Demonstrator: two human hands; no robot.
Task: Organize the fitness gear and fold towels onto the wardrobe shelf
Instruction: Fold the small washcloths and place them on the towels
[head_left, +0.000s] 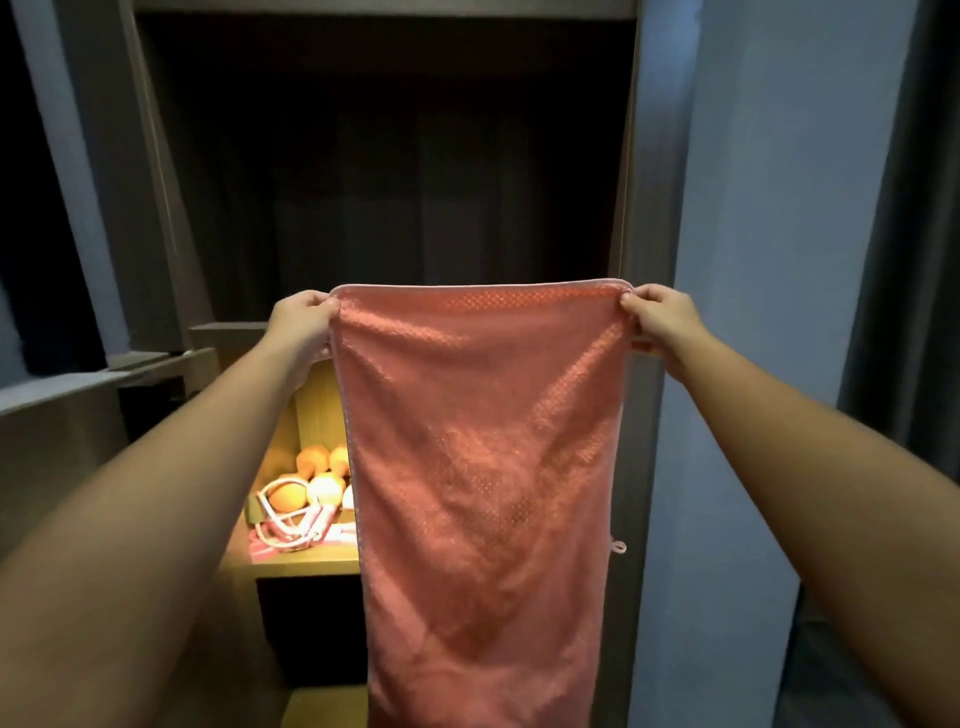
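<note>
The pink towel (483, 441) hangs spread in front of the open wardrobe (156, 182), held up by its two top corners. The left grip (304, 322) pinches the left corner and the right grip (660, 319) the right one, fingers curled over the hem. The cloth hides most of the lit shelf (306, 564) behind it. Left of its edge, orange dumbbells (317, 460) and a skipping rope (291, 519) lie on that shelf.

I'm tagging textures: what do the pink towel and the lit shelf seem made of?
The pink towel is likely soft microfibre or fleece: dotted weave, slight sheen, limp drape. The lit shelf looks like light wood or laminate, smooth and matt; which one is unclear.
</note>
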